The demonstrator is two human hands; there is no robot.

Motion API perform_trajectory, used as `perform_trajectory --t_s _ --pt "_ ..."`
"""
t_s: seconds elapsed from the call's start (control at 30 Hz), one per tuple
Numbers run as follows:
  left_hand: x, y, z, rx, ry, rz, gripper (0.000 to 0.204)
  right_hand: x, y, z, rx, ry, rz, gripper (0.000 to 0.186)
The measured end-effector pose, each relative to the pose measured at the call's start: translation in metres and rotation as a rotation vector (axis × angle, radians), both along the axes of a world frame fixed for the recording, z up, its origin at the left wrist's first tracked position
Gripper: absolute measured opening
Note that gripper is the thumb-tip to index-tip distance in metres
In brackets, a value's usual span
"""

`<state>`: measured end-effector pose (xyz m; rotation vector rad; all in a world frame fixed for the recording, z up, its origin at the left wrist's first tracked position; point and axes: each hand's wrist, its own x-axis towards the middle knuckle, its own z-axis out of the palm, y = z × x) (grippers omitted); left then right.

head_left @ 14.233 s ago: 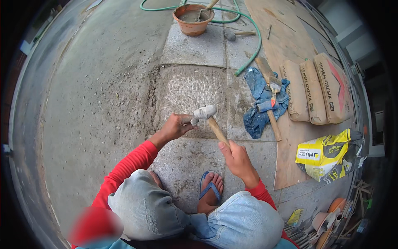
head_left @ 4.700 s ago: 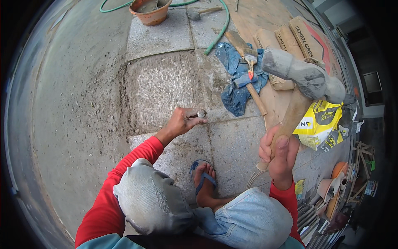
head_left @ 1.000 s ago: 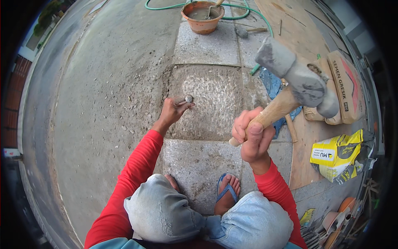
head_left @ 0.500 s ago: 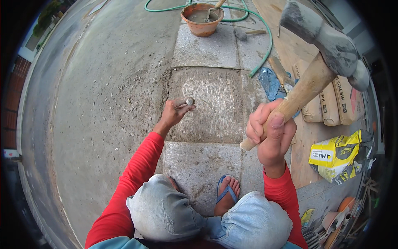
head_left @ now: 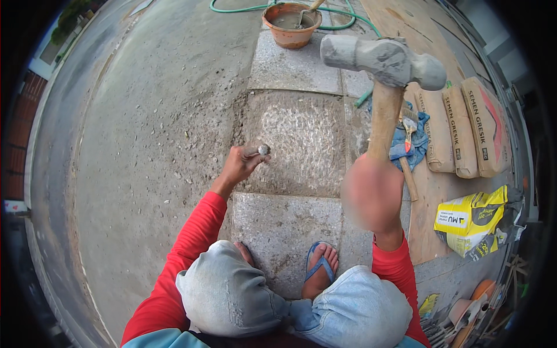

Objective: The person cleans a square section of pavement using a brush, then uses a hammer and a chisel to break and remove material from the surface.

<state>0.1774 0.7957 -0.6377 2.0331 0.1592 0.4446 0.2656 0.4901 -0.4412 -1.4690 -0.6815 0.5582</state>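
Hammer, gripped by the right hand, points toward twelve o'clock, head roughly nine-to-three; left hand pinches a metal rod, round end toward three.

Stretches the left arm forward, red-sleeved down to a bare wrist. Holds the left hand out ahead and low, with the fingers bunched in a tight pinch. Raises the right arm, also red-sleeved, nearer the camera. Closes the right hand as a fist, too blurred to count its fingers. Bends both knees and spreads them, with the right foot showing between.
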Motion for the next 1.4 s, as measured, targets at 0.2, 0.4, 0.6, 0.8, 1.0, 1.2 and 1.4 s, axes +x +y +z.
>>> perform_trajectory --t_s 0.2,0.4,0.6,0.8,1.0,1.2,1.4 --pt "-0.001 0.004 0.000 0.037 0.135 -0.056 0.016 -0.012 0.033 -0.079 -0.017 -0.250 -0.058 0.049" --pt "-0.005 0.000 0.005 0.026 -0.021 0.014 0.018 0.002 0.009 -0.076 -0.562 -0.292 0.042 0.053" --pt "-0.010 0.001 -0.003 -0.015 0.072 0.059 0.020 -0.005 0.007 -0.009 0.127 -0.057 0.001 0.043" --pt "-0.016 0.002 0.002 0.149 0.047 -0.069 0.018 -0.020 0.037 -0.094 -0.697 -0.375 0.160 0.049" --pt "-0.024 0.005 -0.001 0.015 0.008 0.056 0.023 -0.009 0.010 -0.036 -0.369 -0.154 0.095 0.052" --pt "-0.026 0.011 -0.007 0.022 0.000 0.047 0.024 -0.021 0.031 -0.019 0.153 -0.215 0.017 0.052" --pt "-0.031 0.007 0.001 0.237 0.043 -0.023 0.022 -0.026 0.045 -0.095 -0.651 -0.403 0.154 0.058"
